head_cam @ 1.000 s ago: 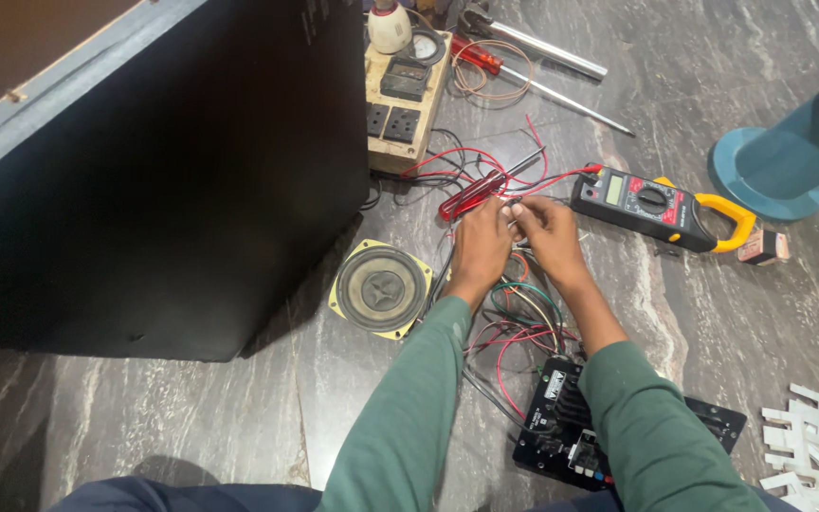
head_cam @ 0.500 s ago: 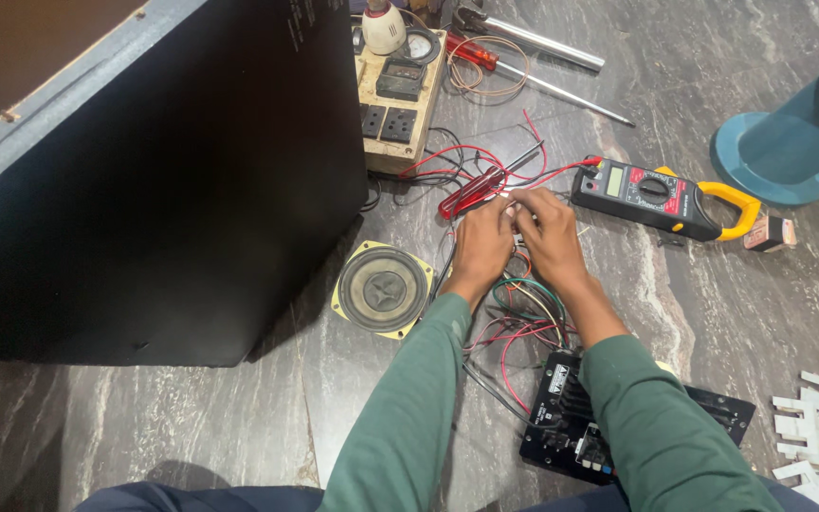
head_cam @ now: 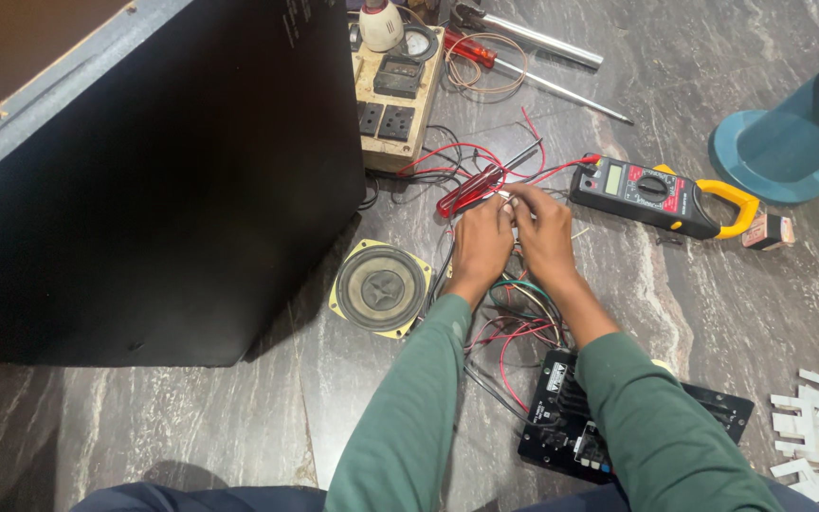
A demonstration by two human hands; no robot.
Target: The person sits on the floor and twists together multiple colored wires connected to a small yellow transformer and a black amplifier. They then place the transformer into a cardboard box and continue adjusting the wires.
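My left hand point(head_cam: 482, 242) and my right hand point(head_cam: 544, 237) are pressed together over a tangle of red, black and green wires point(head_cam: 514, 318) on the marble floor. Both pinch the wire ends between the fingertips, just beside the red and black meter probes point(head_cam: 471, 188). A clamp meter point(head_cam: 656, 194) with a yellow jaw lies right of the hands. A small round speaker point(head_cam: 379, 287) lies face up left of my left wrist. A black circuit module point(head_cam: 561, 408) sits under my right forearm, partly hidden by the sleeve.
A large black speaker cabinet point(head_cam: 154, 171) fills the left side. A wooden switchboard with sockets point(head_cam: 392, 90) stands behind the hands, with a red screwdriver point(head_cam: 471, 47) and metal tools point(head_cam: 533, 38) beyond. A teal fan base point(head_cam: 789, 133) is at right; white plastic pieces point(head_cam: 817, 431) lie lower right.
The hands stay together on the wires and have barely shifted; the view has drifted slightly.
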